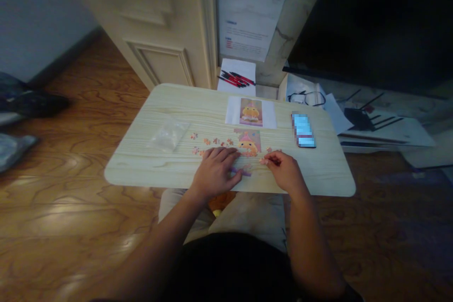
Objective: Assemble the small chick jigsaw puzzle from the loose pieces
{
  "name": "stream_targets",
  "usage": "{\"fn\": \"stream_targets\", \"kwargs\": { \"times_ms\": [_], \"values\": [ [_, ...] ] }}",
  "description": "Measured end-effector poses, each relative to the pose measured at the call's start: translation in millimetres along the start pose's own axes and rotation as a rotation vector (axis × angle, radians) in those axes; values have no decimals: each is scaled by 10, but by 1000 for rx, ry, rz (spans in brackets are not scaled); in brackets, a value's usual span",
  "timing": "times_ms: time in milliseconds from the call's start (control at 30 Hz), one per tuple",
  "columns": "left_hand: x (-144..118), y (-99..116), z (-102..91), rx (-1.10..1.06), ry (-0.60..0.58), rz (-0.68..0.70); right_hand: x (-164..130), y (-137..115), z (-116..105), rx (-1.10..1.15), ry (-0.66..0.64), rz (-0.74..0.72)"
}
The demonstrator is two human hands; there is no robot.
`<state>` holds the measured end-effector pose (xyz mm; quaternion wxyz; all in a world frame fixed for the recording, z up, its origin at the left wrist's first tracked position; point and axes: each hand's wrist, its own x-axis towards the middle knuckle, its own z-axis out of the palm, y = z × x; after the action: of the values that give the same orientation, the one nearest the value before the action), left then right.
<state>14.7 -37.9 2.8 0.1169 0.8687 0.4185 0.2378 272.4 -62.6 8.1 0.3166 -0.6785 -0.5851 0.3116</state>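
Note:
A partly joined jigsaw puzzle [248, 141] with a yellow character lies on the small table [141, 160]. My left hand [217, 170] rests flat with fingers spread, beside the puzzle's lower left and partly over its bottom strip [244, 173]. Between the thumb and fingertips of my right hand [284, 167] is a small puzzle piece [262, 161], just right of the puzzle. Loose puzzle pieces [216, 141] are scattered to the left, some partly under my left fingers. A few more lie by my right fingers. Above the puzzle is a printed reference picture [251, 112] on white paper.
A clear plastic bag [170, 135] lies on the table's left side. A phone [303, 130] with a lit screen is at the right. Behind the table are red and black pens [236, 79] on paper, glasses [307, 98] and a large dark screen [375, 28].

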Motion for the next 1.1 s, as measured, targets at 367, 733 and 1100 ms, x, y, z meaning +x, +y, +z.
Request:
{"fn": "stream_targets", "kwargs": {
  "times_ms": [367, 733, 1100],
  "values": [
    [-33, -17, 30, 0, -5, 33, 14, -25, -7, -48, -14, -46],
    [-66, -8, 25, 22, -21, 67, -56, -104, 3, -138, -71, -91],
    [-84, -23, -32, 13, 11, 58, -90, -375, 290, -149, -126, -254]
  ]
}}
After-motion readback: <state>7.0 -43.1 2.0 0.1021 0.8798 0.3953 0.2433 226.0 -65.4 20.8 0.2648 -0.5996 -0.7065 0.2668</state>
